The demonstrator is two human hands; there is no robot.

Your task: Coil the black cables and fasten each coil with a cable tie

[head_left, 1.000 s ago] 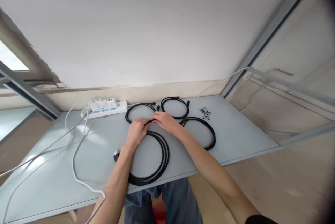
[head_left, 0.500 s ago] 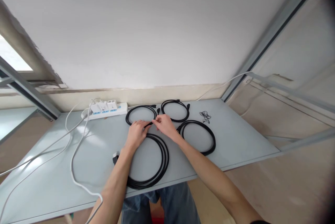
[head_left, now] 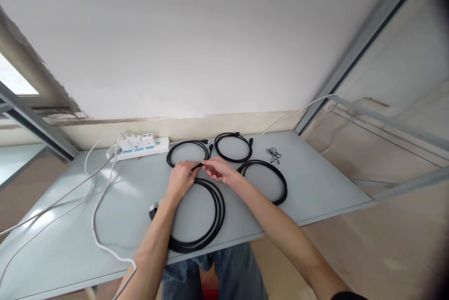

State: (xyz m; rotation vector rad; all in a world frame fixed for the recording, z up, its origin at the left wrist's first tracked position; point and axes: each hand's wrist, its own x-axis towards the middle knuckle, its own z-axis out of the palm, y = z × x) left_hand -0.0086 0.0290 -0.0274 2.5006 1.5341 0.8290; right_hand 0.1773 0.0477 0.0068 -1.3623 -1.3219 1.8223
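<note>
Grip, left hand point(head_left: 180, 181): fingers curled down, thumb and forefinger closed on a black cable end point(head_left: 197, 167). Grip, right hand point(head_left: 219, 170): fingertips right at that end's tip, other fingers loosely curled; can't tell if it's pinching or just touching. Both sit mid-tabletop, over the far side of the front coil.

Largest down:
- Tabletop point(head_left: 326, 185): pale grey-blue, left end cut off by view, right front corner visible.
- Front coil point(head_left: 191, 247): black, several round loops, lies flat against the middle of the front edge. Left side hidden by left forearm, top partly under left hand. Cable end seems to run into it, join covered.
- Right coil point(head_left: 284, 187): black, thick bundle, between front coil and right edge; near-left part under right forearm.
- Power strip point(head_left: 159, 145): white, along the back edge near the back left corner. White adapters point(head_left: 148, 140) seated in its sockets, blue marks along the front; individual plugs blur together.
- White cable point(head_left: 94, 227): runs from the strip to the front edge, crosses left forearm, leaves view at the bottom.
- Back left coil point(head_left: 169, 156) and back right coil point(head_left: 238, 160): black, side by side near back edge. Left one's near side is hidden by the hands; right one shows whole.
- Thin black ties point(head_left: 273, 154): tangled heap, toward back right corner, count unreadable.
- Connector point(head_left: 152, 212): front coil's left, pale tip, type unclear.
</note>
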